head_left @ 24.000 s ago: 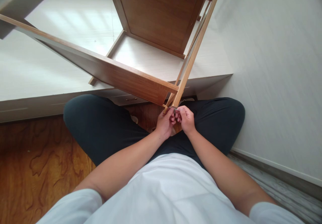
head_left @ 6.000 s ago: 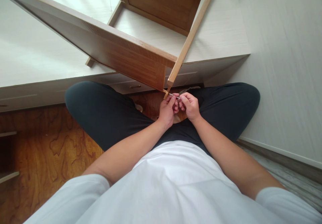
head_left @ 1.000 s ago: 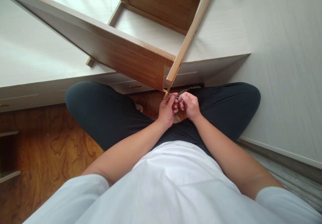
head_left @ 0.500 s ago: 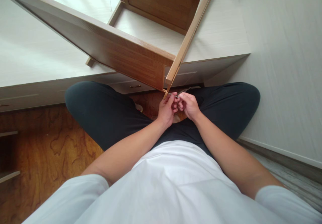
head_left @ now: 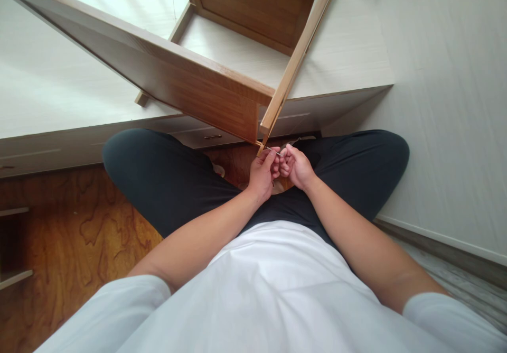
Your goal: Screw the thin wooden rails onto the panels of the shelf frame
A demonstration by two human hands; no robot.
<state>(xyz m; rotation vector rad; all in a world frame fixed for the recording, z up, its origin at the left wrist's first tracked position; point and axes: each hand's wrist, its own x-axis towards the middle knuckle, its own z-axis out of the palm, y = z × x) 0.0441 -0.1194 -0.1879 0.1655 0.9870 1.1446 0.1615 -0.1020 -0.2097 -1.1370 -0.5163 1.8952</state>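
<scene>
the person sits cross-legged on the floor, both hands close together at the low corner of the tilted wooden shelf frame. the left hand pinches the thin metal key, which points into the end of the slim wooden rail. compared with half a second ago, the right hand has closed more — its fingers now curl into a loose fist, touching the left fingertips. the frame itself has hardly moved — the small turning work at this joint seems to continue.

We count two hands, a left hand and a right hand, plus one thin metal tool between them. There's one wooden shelf unit and one white platform too.
</scene>
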